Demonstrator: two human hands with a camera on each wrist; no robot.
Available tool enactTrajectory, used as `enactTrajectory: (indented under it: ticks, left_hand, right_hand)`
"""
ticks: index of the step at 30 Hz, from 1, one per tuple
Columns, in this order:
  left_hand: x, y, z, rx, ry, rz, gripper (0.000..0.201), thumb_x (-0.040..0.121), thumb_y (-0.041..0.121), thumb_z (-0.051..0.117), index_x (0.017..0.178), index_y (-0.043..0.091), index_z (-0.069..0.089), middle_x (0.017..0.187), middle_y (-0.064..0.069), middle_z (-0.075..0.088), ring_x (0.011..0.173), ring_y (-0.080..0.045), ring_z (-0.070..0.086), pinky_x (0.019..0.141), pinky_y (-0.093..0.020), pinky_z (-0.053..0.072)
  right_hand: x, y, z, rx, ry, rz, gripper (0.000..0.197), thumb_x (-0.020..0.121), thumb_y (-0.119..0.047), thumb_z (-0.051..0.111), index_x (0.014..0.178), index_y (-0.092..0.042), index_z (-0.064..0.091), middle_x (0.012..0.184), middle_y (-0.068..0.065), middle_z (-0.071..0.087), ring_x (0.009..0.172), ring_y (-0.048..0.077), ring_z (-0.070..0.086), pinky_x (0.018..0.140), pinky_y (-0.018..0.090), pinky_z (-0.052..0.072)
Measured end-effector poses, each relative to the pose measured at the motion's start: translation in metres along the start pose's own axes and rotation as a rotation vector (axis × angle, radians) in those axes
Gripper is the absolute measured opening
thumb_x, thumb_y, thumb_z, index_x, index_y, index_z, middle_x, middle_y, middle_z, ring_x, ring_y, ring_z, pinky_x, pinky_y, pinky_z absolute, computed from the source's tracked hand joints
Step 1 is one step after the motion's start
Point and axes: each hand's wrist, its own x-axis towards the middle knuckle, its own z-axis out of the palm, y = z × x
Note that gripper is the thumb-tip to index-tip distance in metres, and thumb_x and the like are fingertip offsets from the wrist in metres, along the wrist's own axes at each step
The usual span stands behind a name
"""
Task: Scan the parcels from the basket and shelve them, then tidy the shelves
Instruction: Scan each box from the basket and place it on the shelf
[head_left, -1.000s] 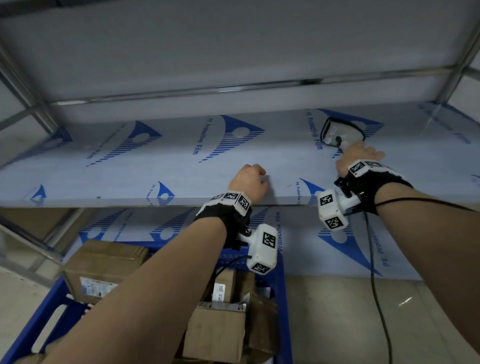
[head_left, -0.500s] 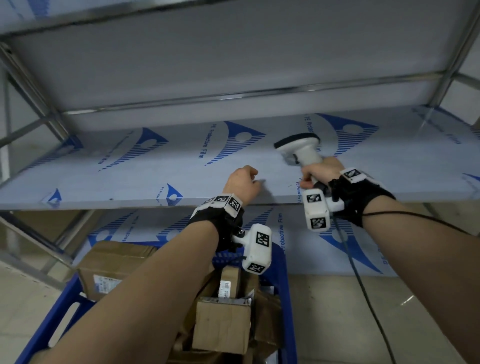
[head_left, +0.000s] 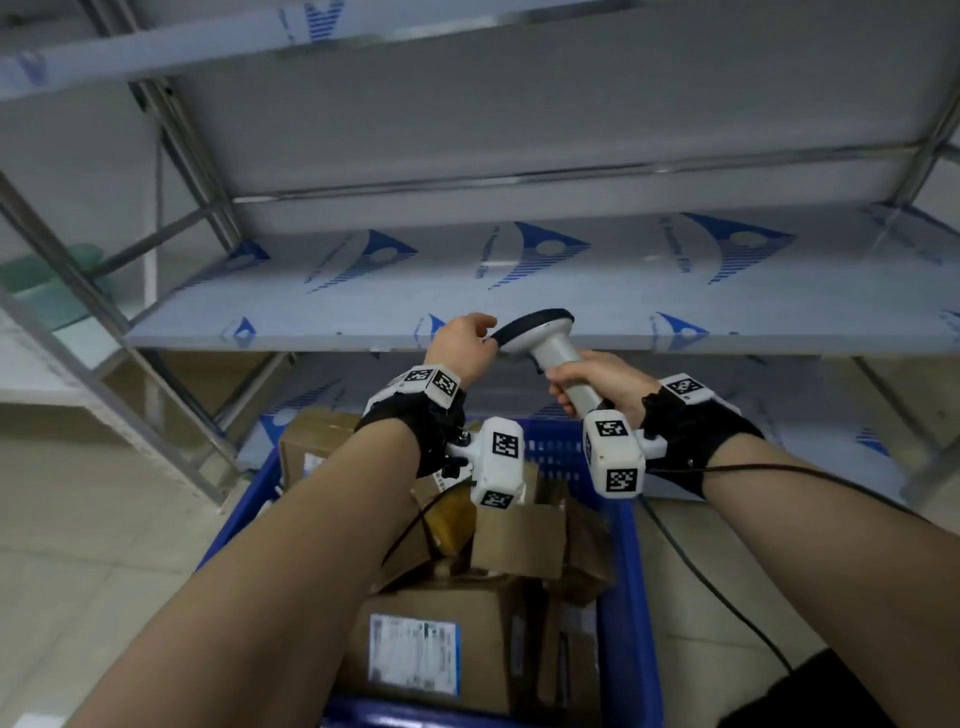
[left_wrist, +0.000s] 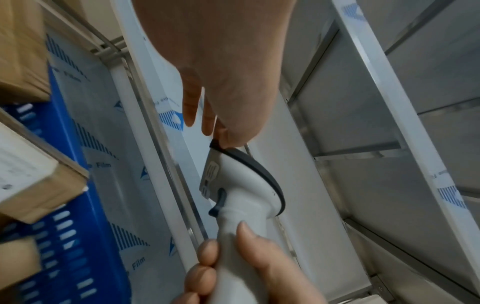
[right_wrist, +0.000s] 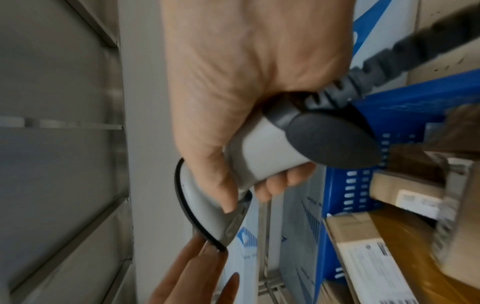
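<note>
A white handheld scanner (head_left: 540, 338) with a black-rimmed head is held in front of the middle shelf's (head_left: 363, 312) front edge. My right hand (head_left: 592, 379) grips its handle, fingers wrapped round it (right_wrist: 265, 148). My left hand (head_left: 460, 343) is just left of the scanner, and its straight fingers (right_wrist: 192, 273) touch the tip of the scanner head (left_wrist: 241, 185). Below my arms the blue basket (head_left: 628, 571) holds several cardboard parcels, among them a large labelled box (head_left: 431, 644) and a smaller one (head_left: 519, 540).
The scanner's black cable (head_left: 727, 597) trails down to the right past the basket. The shelves, covered in blue-printed film, carry nothing in view. Slanted metal shelf posts (head_left: 78, 322) stand at left. A lower shelf (head_left: 831, 441) lies behind the basket.
My right hand lifted the scanner off the middle shelf and carried it left and nearer to me. My left hand left the shelf edge and now touches the scanner head.
</note>
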Motion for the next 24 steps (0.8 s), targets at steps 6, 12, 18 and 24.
enactTrajectory:
  ticks: [6,12,18,24]
  left_hand:
    - [-0.055,-0.036,-0.022,-0.016,-0.079,-0.038,0.037,0.089,0.011,0.052,0.121,0.020,0.067,0.110,-0.005,0.069,0.103,-0.022,0.063,0.087,-0.027,0.048]
    - [-0.091,-0.078,-0.040,-0.077,-0.193,-0.051,0.035,0.088,0.012,0.058,0.120,0.022,0.067,0.115,-0.001,0.069,0.107,-0.016,0.061,0.095,-0.026,0.045]
    - [-0.108,-0.093,-0.059,-0.192,-0.287,-0.020,0.038,0.083,0.007,0.064,0.117,0.023,0.067,0.112,-0.003,0.070,0.108,-0.020,0.062,0.104,-0.042,0.044]
    - [-0.113,-0.088,-0.057,-0.079,-0.150,-0.095,0.040,0.092,0.006,0.055,0.132,0.013,0.055,0.133,-0.007,0.058,0.123,-0.019,0.053,0.107,-0.032,0.040]
  right_hand:
    - [-0.024,0.018,0.048,0.056,-0.172,0.184,0.013,0.094,-0.017,0.057,0.093,-0.004,0.054,0.061,0.006,0.061,0.053,0.014,0.058,0.048,0.022,0.053]
    - [-0.046,0.034,0.081,0.147,-0.296,0.297,0.023,0.097,-0.026,0.053,0.090,-0.004,0.052,0.058,0.006,0.059,0.045,0.014,0.059,0.044,0.022,0.052]
    - [-0.042,0.044,0.107,0.173,-0.400,0.343,0.022,0.082,-0.027,0.063,0.096,-0.011,0.058,0.059,0.003,0.059,0.045,0.010,0.059,0.049,0.024,0.055]
    - [-0.033,0.058,0.110,-0.062,-0.189,0.304,0.025,0.085,-0.033,0.070,0.087,-0.010,0.059,0.059,0.001,0.055,0.041,0.009,0.052,0.042,0.021,0.044]
